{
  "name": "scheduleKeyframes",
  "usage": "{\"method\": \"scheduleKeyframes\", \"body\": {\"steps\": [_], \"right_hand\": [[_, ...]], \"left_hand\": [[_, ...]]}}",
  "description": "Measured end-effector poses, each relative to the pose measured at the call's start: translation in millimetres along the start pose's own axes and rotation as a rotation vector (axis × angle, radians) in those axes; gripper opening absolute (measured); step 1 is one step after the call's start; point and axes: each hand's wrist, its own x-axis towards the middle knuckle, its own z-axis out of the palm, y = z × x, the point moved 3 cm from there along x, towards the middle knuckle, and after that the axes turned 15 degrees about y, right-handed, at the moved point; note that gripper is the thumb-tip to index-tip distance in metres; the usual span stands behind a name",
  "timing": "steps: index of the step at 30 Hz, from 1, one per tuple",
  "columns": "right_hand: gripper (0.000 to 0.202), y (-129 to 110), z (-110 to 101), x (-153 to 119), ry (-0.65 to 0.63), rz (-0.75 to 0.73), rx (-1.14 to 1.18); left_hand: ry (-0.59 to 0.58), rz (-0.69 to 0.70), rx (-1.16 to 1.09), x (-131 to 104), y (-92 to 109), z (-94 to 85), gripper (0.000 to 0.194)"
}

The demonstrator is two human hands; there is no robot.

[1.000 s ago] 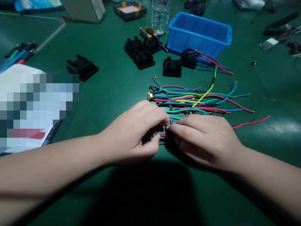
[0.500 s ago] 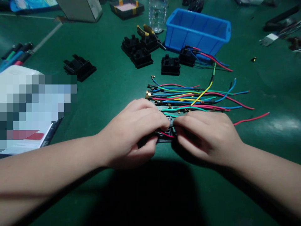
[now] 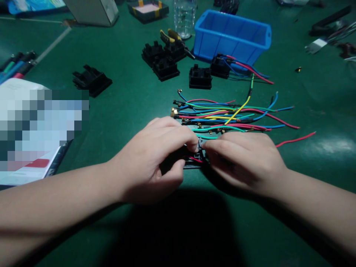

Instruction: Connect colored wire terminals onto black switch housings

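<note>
A black socket piece point(image 3: 194, 164) lies flat on the green table between my hands, with a short red wire point(image 3: 196, 160) across it. My left hand point(image 3: 160, 155) is curled over its left side, fingers bent and thumb at its near left edge, closed on the piece. At its right side my right hand point(image 3: 241, 157) has its fingers pressed together, the tips at the piece's upper right; what they pinch is hidden. Just beyond the hands lies a bundle of coloured wires point(image 3: 217, 114) with brass terminals at their left ends.
Several black socket pieces point(image 3: 166, 67) stand farther back, one with wires attached, and pliers point(image 3: 174, 36) rest on them. Behind are a blue bin point(image 3: 230, 40) and a clear bottle point(image 3: 184, 18). At left are a lone black piece point(image 3: 92, 81), pens point(image 3: 20, 65) and a blurred-out item.
My left thumb and fingers have parted slightly. The right fingertips have shifted a little left and up on the piece. The whole view has moved slightly.
</note>
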Motion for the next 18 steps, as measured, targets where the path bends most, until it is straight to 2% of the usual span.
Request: {"method": "scheduleKeyframes", "body": {"steps": [5, 10, 18], "right_hand": [[0.016, -0.2, -2.0, 1.5, 0.014, -0.011, 0.034], [0.015, 0.0, -1.3, 1.5, 0.040, -0.016, 0.045], [0.016, 0.6, 1.1, 1.8, -0.011, -0.002, 0.040]], "left_hand": [[0.024, 0.065, 0.016, -1.2, 0.4, 0.1, 0.022], [0.013, 0.042, 0.056, -2.7, 2.1, -0.9, 0.025], [0.040, 0.066, 0.026, -0.9, -0.6, 0.0, 0.023]]}}
